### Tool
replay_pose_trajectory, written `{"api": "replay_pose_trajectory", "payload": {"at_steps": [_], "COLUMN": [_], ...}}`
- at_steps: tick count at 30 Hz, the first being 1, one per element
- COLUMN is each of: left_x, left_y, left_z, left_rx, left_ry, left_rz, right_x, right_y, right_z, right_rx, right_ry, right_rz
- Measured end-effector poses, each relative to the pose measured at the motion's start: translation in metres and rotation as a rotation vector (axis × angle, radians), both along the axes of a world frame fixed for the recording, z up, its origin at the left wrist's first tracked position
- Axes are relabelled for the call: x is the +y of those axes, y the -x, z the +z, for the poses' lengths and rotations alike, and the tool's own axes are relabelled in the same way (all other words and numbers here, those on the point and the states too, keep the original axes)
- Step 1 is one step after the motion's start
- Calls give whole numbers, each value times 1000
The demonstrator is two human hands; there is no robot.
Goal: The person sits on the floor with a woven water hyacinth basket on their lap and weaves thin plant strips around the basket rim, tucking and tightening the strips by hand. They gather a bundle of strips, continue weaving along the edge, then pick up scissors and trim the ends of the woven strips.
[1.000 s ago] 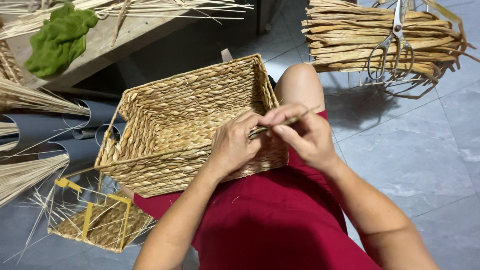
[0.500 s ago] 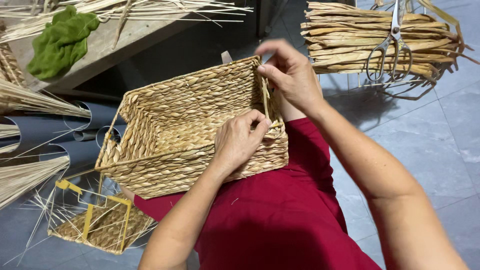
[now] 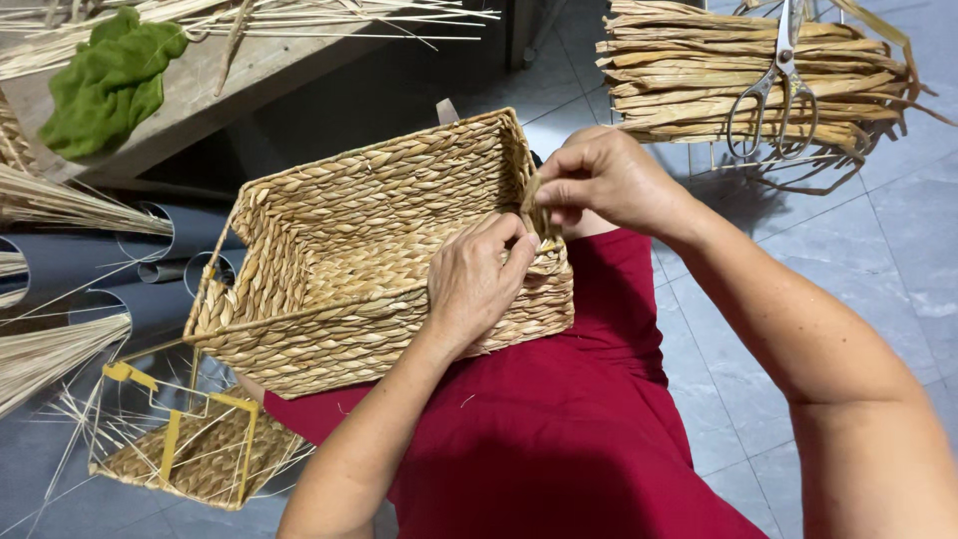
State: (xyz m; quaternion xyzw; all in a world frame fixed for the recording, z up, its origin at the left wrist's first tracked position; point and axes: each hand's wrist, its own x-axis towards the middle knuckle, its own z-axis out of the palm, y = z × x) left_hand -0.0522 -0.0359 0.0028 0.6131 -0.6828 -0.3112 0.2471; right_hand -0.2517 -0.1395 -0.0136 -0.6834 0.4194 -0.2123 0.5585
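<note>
Head view: we look down at a rectangular woven basket (image 3: 369, 255) resting on a lap clothed in red fabric (image 3: 539, 439), its long axis running from about 8 o'clock to 2 o'clock across the frame. Our left hand (image 3: 479, 279) sits on the near long wall close to the right-hand corner, its fingers curled over the rim and pressed against the weave. Our right hand (image 3: 609, 180) hovers at 1 o'clock from the left, just beside it, at the basket's short end wall. Its grip is pressed together, thumb and fingers pinching a flat straw strand (image 3: 536, 208) that rises from the corner of the rim. The strand stands nearly upright, tilting slightly toward 12 o'clock, and lies between the two hands; the right hand holds it, while the left is touching the weave just below it. Whether the left fingertips also touch the strand we cannot tell.

At 1 o'clock, well apart from the hands, a bundle of dried straw strips (image 3: 738, 85) lies on a wire rack, with a pair of metal scissors (image 3: 773, 95) on top. At 10 o'clock a wooden bench (image 3: 230, 85) carries loose stalks and a green cloth (image 3: 110, 80). At 8 o'clock, on the tiled floor (image 3: 888, 250), sits a partly woven basket on a yellow-taped wire frame (image 3: 185, 449), beside grey pipes (image 3: 170, 265) and fans of thin straw (image 3: 45, 354).
</note>
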Motion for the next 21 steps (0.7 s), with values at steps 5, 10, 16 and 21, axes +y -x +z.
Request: {"api": "replay_pose_trajectory", "payload": {"at_steps": [5,10,16,21], "left_x": [0,0,2,0], "left_y": [-3,-5,-8,-10], "left_z": [-3,-4,-3,-2], "left_rx": [-46,-57,-7,82], "left_ry": [8,141,91,9], "left_rz": [-42,-145,-100,-69], "right_x": [-3,-3,-7,-2], "right_y": [-1,-4,-10,-13], "right_z": [-13,-16,-12,-13], "right_rx": [94,179,155,123], "right_ry": [337,-177,-377,-338], "right_rz": [152,142,139,210]}}
